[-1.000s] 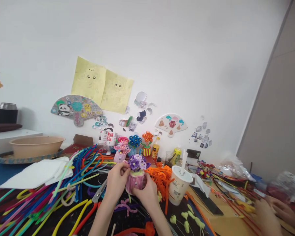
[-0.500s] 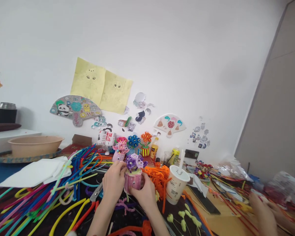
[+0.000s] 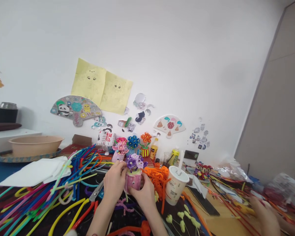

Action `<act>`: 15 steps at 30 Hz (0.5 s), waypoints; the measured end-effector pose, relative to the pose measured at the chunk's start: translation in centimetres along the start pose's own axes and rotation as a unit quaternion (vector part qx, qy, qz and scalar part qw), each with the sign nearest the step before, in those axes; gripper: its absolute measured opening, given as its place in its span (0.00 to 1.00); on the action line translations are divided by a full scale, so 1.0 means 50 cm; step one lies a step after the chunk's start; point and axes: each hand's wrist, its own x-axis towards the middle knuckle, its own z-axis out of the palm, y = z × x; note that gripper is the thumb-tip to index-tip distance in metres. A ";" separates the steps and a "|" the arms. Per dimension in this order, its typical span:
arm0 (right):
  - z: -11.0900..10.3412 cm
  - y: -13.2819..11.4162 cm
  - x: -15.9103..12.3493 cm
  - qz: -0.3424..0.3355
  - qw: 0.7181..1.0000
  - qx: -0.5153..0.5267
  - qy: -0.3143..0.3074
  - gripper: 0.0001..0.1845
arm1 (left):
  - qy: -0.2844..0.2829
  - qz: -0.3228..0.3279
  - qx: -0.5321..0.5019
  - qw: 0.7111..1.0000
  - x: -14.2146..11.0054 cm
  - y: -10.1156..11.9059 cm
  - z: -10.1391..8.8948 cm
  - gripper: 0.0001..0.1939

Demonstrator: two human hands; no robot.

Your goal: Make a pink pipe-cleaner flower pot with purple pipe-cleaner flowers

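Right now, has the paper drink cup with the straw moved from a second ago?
No: the paper drink cup keeps its place below the white fan on the wall.

Right hand (image 3: 144, 192) grips pink pot (image 3: 133, 180), purple flowers (image 3: 135, 161) on top. Left hand (image 3: 113, 183) beside rim, grip hard to see from here. Scissors (image 3: 96, 192) by left wrist.

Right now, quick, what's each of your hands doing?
Left hand: closed at the pink flowerpot, by its upper edge.
Right hand: holding the same pot, thumb across its front.
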 end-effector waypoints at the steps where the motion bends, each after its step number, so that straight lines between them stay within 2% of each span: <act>1: 0.000 0.000 0.000 0.001 1.000 -0.002 0.002 0.29 | 0.000 -0.008 -0.021 1.000 0.002 -0.001 0.001 0.08; 6: -0.001 -0.002 0.000 0.022 1.000 -0.016 0.005 0.31 | 0.004 -0.045 -0.138 0.989 0.010 -0.010 0.010 0.12; 10: 0.000 -0.001 0.002 0.040 0.999 0.011 -0.005 0.33 | -0.007 -0.089 -0.233 0.968 0.013 -0.015 0.015 0.15; 15: 0.002 0.005 0.002 0.050 0.998 0.026 -0.003 0.32 | -0.011 -0.119 -0.292 0.949 0.011 -0.014 0.023 0.20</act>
